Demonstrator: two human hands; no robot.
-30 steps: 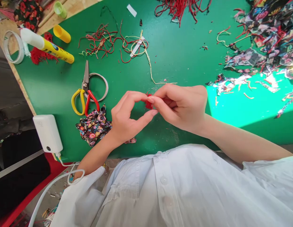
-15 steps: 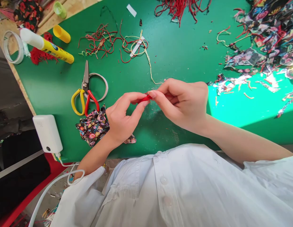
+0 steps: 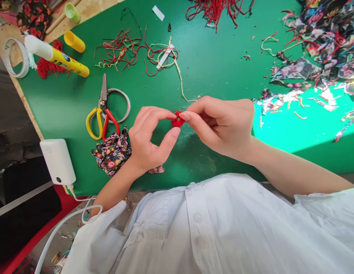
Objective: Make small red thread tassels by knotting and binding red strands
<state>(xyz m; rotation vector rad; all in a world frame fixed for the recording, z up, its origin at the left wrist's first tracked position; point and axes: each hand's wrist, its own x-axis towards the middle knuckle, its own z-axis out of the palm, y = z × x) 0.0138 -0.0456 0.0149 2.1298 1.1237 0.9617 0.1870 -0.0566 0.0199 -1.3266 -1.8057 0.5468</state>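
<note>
Over the green table [image 3: 211, 64], both hands meet on a small red cord coil [image 3: 177, 118] rolled into a flat ring. My right hand [image 3: 222, 123] pinches the coil's right edge between thumb and forefinger. My left hand [image 3: 150, 140] curves round the coil from the left, forefinger above it and thumb just below, fingers closed on it. Just left of my left wrist lies a floral fabric bow [image 3: 112, 152].
Yellow-and-red scissors [image 3: 101, 110] lie on a metal ring. A glue stick [image 3: 55, 56], its yellow cap [image 3: 74, 41] and a tape roll [image 3: 15, 57] sit far left. Red cord tangles [image 3: 131, 47] lie behind, fabric scraps [image 3: 316, 45] at right, a white charger [image 3: 57, 160] at the edge.
The red cord was stretched flat between the fingertips half a second ago; now it shows as a round coil. My left thumb has dropped slightly. Both hands stay in place.
</note>
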